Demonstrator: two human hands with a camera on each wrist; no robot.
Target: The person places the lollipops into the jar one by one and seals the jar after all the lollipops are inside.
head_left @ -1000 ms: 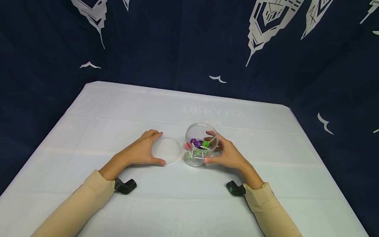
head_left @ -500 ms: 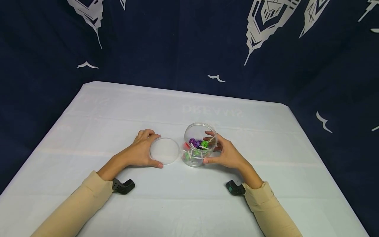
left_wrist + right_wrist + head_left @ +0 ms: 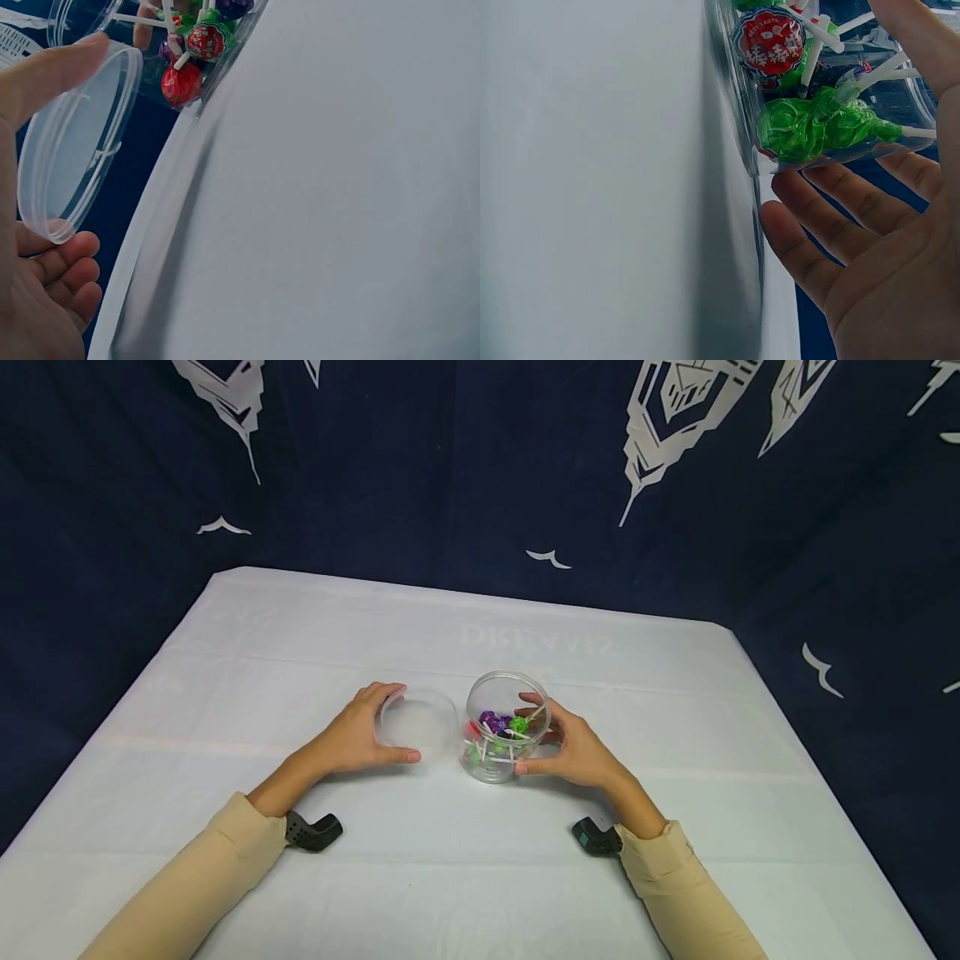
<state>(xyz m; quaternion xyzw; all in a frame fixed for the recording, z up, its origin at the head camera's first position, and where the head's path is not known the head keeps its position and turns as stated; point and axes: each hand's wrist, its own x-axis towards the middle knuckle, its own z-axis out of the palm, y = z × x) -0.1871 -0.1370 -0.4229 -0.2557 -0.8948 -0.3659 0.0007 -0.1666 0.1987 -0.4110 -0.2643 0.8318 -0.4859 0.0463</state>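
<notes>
My left hand [image 3: 348, 733] grips a round clear plastic lid [image 3: 417, 720] by its edge, thumb on the near side and fingers on the far side. In the left wrist view the lid [image 3: 79, 150] is held between the thumb and index finger, off the white tabletop. To its right stands a clear round jar [image 3: 487, 692] without a cover. Several wrapped lollipops [image 3: 517, 724], purple, green and red with white sticks, lie inside it. My right hand [image 3: 573, 747] holds the jar from the right, thumb at the front. Green-wrapped lollipops [image 3: 791, 127] press near the wall in the right wrist view.
A white cloth [image 3: 420, 877] covers the table. Behind it hangs a dark blue curtain [image 3: 450, 468] with white printed shapes. Black wrist devices [image 3: 313, 832] sit by both beige sleeves.
My left hand has lifted the lid slightly from the tabletop, tilting it, with the thumb moving up a little. My right hand and the jar stay in place.
</notes>
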